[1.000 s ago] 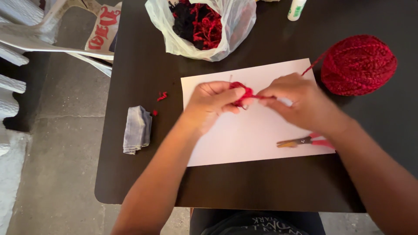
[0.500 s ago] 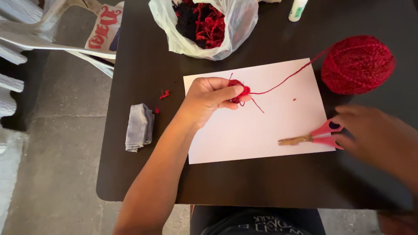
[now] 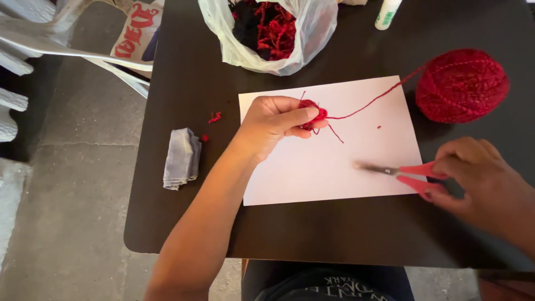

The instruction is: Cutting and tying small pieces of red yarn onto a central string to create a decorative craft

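My left hand (image 3: pixel 273 122) pinches a small red yarn bundle (image 3: pixel 313 116) over the white sheet of paper (image 3: pixel 334 167). A red strand (image 3: pixel 373 100) runs from the bundle to the big red yarn ball (image 3: pixel 461 85) at the right. A short loose end hangs from the bundle. My right hand (image 3: pixel 479 184) grips the red handles of the scissors (image 3: pixel 407 173), whose blades lie blurred on the paper's right side.
A dark table (image 3: pixel 184 217) carries a clear plastic bag (image 3: pixel 267 33) of red and black yarn scraps at the back, a white glue stick (image 3: pixel 387 14), a folded grey cloth (image 3: pixel 181 159) and tiny red scraps (image 3: pixel 214 117). White plastic chairs (image 3: pixel 33 39) stand at left.
My right hand left the yarn bundle, went down to the right and took hold of the scissors. The left hand kept the bundle in place.
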